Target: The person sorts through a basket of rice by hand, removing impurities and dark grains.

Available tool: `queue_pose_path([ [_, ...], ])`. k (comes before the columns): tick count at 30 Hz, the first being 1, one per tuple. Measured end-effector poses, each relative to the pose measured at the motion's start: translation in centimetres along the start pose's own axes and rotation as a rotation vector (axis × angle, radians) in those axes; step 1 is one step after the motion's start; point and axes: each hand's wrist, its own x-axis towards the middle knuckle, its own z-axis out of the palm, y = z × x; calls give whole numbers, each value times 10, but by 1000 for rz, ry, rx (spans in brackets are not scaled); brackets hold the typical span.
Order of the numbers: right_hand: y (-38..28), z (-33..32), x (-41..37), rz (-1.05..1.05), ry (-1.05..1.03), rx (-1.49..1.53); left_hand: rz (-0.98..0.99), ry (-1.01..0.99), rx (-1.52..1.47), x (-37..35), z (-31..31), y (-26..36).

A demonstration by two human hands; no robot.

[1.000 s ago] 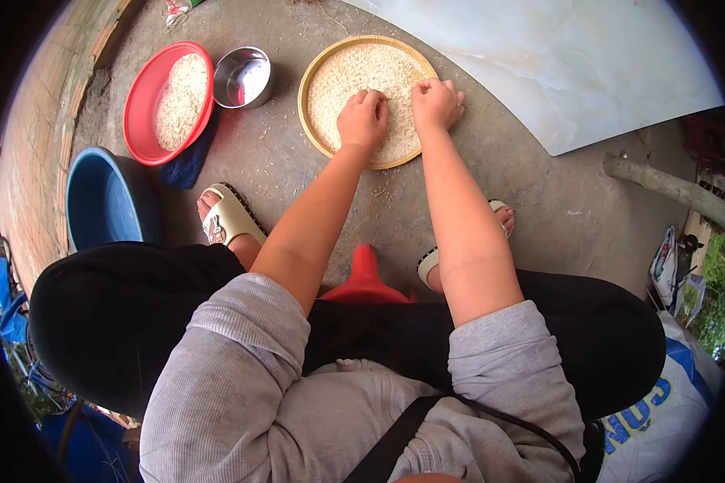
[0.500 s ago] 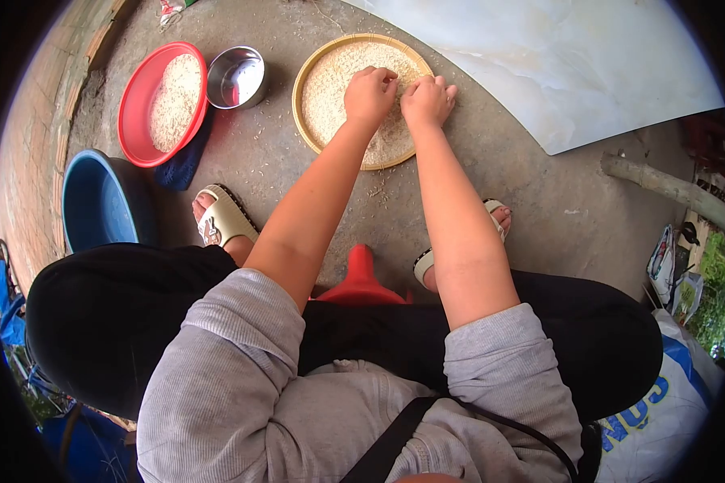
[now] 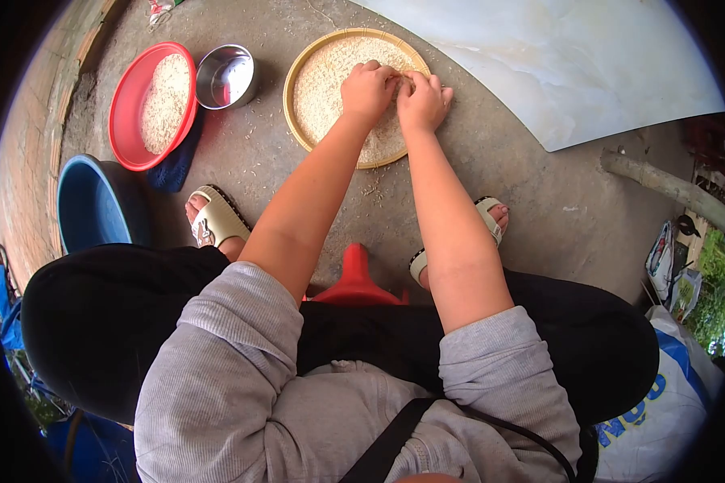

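Note:
A round yellow tray with a ribbed rim lies on the ground, spread with pale grains that look like rice. Over its right half are both my hands, fingertips close together. My left hand is closed, its fingers curled inward toward the other hand. My right hand is closed too, beside the tray's right rim, thumb and fingers bent together. Whatever lies between the fingertips is too small or hidden to make out.
Left of the tray stand a steel pot, a red basin of similar grains and a blue tub. A pale sheet lies at upper right, near a wooden pole. A red stool shows between my legs.
My hands have come closer together at the fingertips, with the right hand turned inward. The view has shifted slightly, so the tray and basins sit a little further left.

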Motion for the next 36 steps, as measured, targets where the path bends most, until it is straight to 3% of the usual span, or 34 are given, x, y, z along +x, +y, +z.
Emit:
queue_pose_path([
  [9, -8, 3, 2, 27, -94, -101, 10, 41, 155, 7, 13, -4],
  [13, -8, 4, 2, 24, -142, -167, -60, 16, 82, 11, 4, -11],
  [16, -4, 0, 0, -19, -116, -137, -227, 32, -372, 16, -6, -22],
  [17, -3, -1, 0, 4, -105, -53, -224, 29, -369, 17, -8, -25],
  [19, -4, -4, 1, 27, -95, 33, -532, -12, -900, 21, -19, -27],
  [21, -6, -6, 2, 154, -106, 232, -535, -4, -1019, 19, -25, -34],
  [24, -5, -9, 4, 139, -180, 220, -524, -2, -1261, 18, -26, -48],
  [28, -10, -5, 2, 105, -159, 156, -516, -25, -1305, 18, -26, -49],
  [34, -14, -1, 1, 116, -190, -49, -476, -148, -1132, 18, -22, -49],
  [36, -9, -1, -3, 3, -164, -85, -473, -161, -1128, 17, -23, -48],
])
